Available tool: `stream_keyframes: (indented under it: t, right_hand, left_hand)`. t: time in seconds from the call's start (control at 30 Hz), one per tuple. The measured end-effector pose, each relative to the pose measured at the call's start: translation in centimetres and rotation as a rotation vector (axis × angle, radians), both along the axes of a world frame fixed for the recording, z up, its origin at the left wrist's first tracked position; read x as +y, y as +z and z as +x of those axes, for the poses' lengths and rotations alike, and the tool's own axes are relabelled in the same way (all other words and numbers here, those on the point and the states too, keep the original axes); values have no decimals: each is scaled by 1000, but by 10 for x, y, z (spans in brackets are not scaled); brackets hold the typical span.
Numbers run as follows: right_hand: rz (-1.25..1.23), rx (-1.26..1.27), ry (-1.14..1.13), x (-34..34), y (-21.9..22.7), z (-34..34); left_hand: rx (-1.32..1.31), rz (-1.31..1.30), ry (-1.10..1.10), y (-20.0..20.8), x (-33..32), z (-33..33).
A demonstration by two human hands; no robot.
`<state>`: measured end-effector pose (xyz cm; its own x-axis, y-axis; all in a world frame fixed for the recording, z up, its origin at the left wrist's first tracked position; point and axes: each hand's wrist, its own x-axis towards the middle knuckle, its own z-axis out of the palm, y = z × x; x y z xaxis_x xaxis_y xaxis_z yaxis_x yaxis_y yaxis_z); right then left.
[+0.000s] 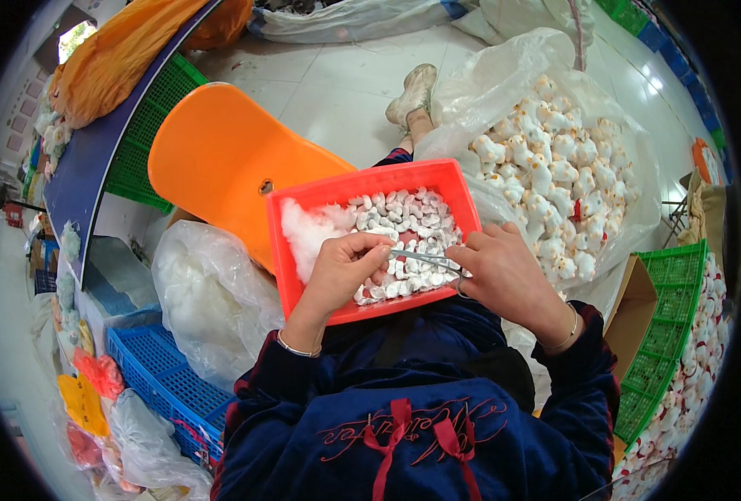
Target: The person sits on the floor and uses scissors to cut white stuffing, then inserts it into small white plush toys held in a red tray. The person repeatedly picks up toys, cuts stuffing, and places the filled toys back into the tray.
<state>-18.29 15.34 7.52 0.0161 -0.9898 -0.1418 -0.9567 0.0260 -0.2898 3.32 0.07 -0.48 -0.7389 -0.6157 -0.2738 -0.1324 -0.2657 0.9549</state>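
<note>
A red plastic tray (464, 199) rests on my lap. White fluffy stuffing (312, 230) fills its left end, and many small silvery-white pieces (416, 219) cover the rest. Above the tray's near side, my right hand (508, 271) grips ring-handled metal forceps (427, 258), the long thin jaws pointing left. The fingers of my left hand (337, 271) are pinched together at the tip of the jaws. Whatever lies between those fingers is too small and covered to make out.
An orange chair (220, 159) stands beyond the tray to the left. Clear bags hold stuffing (207, 292) at left and small white plush figures (546, 167) at right. Blue crates (166, 367) and a green crate (667, 334) stand at either side. A person's shoe (414, 93) shows ahead.
</note>
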Motion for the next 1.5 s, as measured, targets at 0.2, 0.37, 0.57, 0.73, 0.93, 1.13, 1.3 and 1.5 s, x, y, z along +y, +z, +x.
stream_keyframes:
  t: [0.2,0.37,0.57,0.73,0.93,1.13,1.3,1.5]
  right_hand:
    - [-75,-76,-40,8,-3,-12]
    - [-77,-159,-69,8,2,-13]
    - [-198,-365,-201,8,1,-37]
    - [-209,-498,-307,19,-14,-52]
    - [-90,-639,-359,10,-36,-55]
    - [-43,-727,-399,7,-54,-55]
    - [-20,-732,-369,9,-67,-60]
    - [-70,-696,-226,5,-83,-44]
  left_hand:
    - [80,158,111,-2,2,2]
    - [132,129,154,-3,4,1]
    - [-269,-262,-153,9,-23,28]
    - [-515,-358,-195,22,-45,36]
    - [-462,-457,-358,-12,-46,11]
    - [-566,-875,-564,-60,-31,-26]
    - [-424,-846,-370,-73,-34,-19]
    - [-330,-24,-61,-10,-39,-7]
